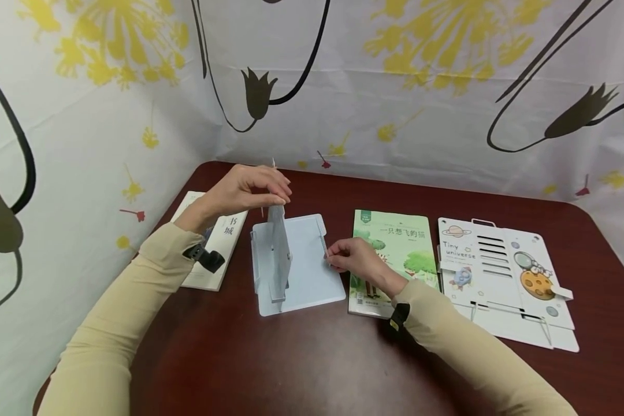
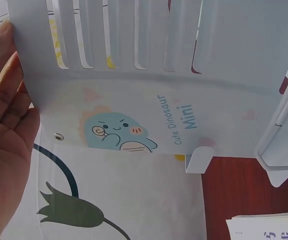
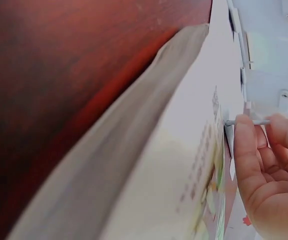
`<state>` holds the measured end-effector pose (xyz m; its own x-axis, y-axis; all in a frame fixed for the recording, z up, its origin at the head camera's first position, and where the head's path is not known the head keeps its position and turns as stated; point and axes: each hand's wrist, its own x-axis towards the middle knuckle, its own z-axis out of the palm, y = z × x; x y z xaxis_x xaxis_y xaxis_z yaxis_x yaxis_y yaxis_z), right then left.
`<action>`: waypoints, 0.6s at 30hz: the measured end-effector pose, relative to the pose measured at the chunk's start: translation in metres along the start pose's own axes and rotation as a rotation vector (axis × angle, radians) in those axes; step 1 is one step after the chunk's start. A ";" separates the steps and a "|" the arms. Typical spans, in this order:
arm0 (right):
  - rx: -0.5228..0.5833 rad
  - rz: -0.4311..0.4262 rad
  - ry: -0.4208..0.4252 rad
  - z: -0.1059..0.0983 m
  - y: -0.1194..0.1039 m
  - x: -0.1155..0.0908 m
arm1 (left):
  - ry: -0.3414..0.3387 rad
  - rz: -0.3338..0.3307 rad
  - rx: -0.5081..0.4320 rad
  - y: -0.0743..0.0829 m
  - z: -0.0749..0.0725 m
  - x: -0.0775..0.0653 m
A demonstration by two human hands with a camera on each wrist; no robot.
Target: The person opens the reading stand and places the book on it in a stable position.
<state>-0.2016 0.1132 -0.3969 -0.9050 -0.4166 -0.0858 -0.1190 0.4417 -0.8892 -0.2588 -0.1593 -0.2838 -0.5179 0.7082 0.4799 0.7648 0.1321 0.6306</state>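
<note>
In the head view, the stand (image 1: 309, 263) lies on the table (image 1: 343, 358) between the two hands, its base (image 1: 317, 292) flat and its panel (image 1: 280, 254) upright over the base's left part, seen nearly edge-on, its lower edge running away from the person. The left hand (image 1: 255, 188) is the nearer one to the panel, gripping it at the top; the right hand (image 1: 359, 258) is low at the base's right edge, thumb and fingertips drawn together. The green book (image 1: 418, 228) is just beside the base on the right, the white board (image 1: 491, 283) farther right, and the white book (image 1: 203, 281) left of the stand, partly behind the left arm. In the left wrist view, the left hand is bent round the panel's side edge, thumb and fingers meeting it, beside the slots (image 2: 141, 45) and the dinosaur print (image 2: 116, 127). In the right wrist view, the right hand pinches a thin rod (image 3: 260, 122) between thumb and finger, the gap closed down to the rod's thickness; where the rod joins the stand I cannot tell.
</note>
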 end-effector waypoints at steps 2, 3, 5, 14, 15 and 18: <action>0.002 0.007 -0.016 0.000 -0.001 0.002 | -0.001 0.004 -0.013 -0.001 -0.001 0.000; 0.001 0.011 -0.021 0.001 -0.001 0.002 | -0.002 0.006 -0.020 -0.001 -0.001 0.000; -0.003 0.018 -0.024 0.001 -0.001 0.003 | -0.006 0.013 -0.030 -0.003 -0.001 0.002; 0.024 -0.018 -0.058 0.008 -0.003 0.005 | -0.040 0.027 -0.075 -0.010 -0.001 0.009; 0.028 -0.019 -0.057 0.009 -0.004 0.005 | -0.044 0.027 -0.087 -0.010 -0.001 0.009; 0.029 -0.009 -0.056 0.010 -0.004 0.006 | -0.063 0.033 -0.115 -0.011 -0.001 0.011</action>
<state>-0.2020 0.1011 -0.3984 -0.8796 -0.4647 -0.1017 -0.1148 0.4149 -0.9026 -0.2732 -0.1536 -0.2849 -0.4655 0.7537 0.4639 0.7302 0.0307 0.6826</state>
